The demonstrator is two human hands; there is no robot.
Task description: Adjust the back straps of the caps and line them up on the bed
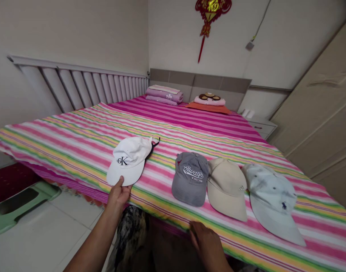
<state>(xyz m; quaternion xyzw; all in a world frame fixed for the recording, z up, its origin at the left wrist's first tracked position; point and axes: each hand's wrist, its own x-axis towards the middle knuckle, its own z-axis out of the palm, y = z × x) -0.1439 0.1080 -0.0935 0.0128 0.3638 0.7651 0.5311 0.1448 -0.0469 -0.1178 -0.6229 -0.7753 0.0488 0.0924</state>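
The white cloth baseball cap with black "CK" lettering (130, 156) was left of centre in the frame, over the striped bedspread, its brim pointing toward the lower left and a black strap end sticking out at its back. The left hand (119, 194) held it by the front of the brim, thumb on top and fingers underneath; whether the cap's weight lay on the bed could not be told. To its right, well apart, three more caps sat in a row with their neighbouring edges meeting: a dark grey cap with white script lettering (191, 179) just right of centre, a plain beige cap with a small mark (226, 189) beside it, and a pale bluish-white cap with a small dark emblem (275, 200) at the lower right. The right hand (205, 240) was at the bottom centre, by the bed's near edge below the grey cap, its fingers bent; I could not tell how narrowly they were closed. Beneath the caps spread the pink, white, yellow and green striped bedspread (76, 130), with a magenta striped sheet (167, 117) beyond it. Folded lilac bedding (164, 94) lay near the grey-brown headboard (204, 87) at upper centre. A green plastic stool (22, 207) stood at the lower left.
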